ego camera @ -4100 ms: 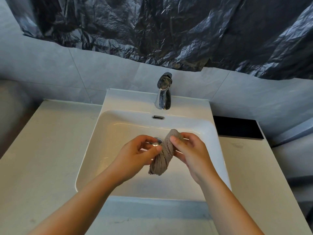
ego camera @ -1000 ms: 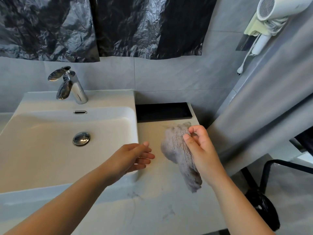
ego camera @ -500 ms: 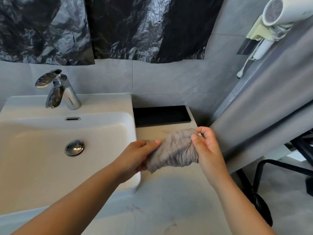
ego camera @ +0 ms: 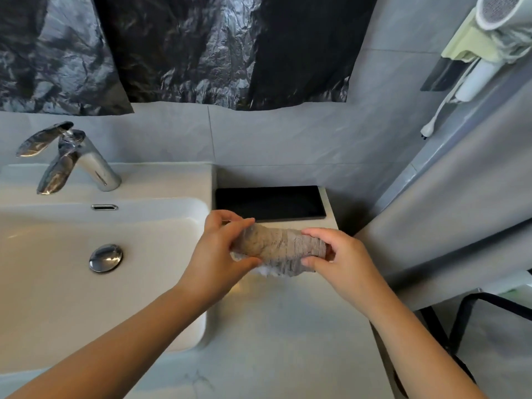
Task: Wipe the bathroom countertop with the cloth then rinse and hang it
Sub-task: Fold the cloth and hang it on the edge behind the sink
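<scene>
A grey-brown cloth (ego camera: 277,249) is stretched sideways between my two hands, just above the pale countertop (ego camera: 288,335) to the right of the sink. My left hand (ego camera: 218,254) pinches its left end, thumb under and fingers over. My right hand (ego camera: 342,260) grips its right end. The cloth's lower edge hangs bunched below the hands. The white basin (ego camera: 187,214) with its chrome drain plug (ego camera: 105,258) and chrome faucet (ego camera: 72,159) lies to the left.
A flat black tray (ego camera: 270,202) lies at the back of the countertop, just behind the cloth. A grey curtain (ego camera: 446,197) hangs at the right edge. A white hair dryer (ego camera: 501,12) is mounted high on the right wall. Black plastic sheeting (ego camera: 201,47) covers the wall above.
The cloth left the basin, where both hands were twisting it, and now is over the right countertop. My left hand took hold of it again and both hands pulled it out sideways.
</scene>
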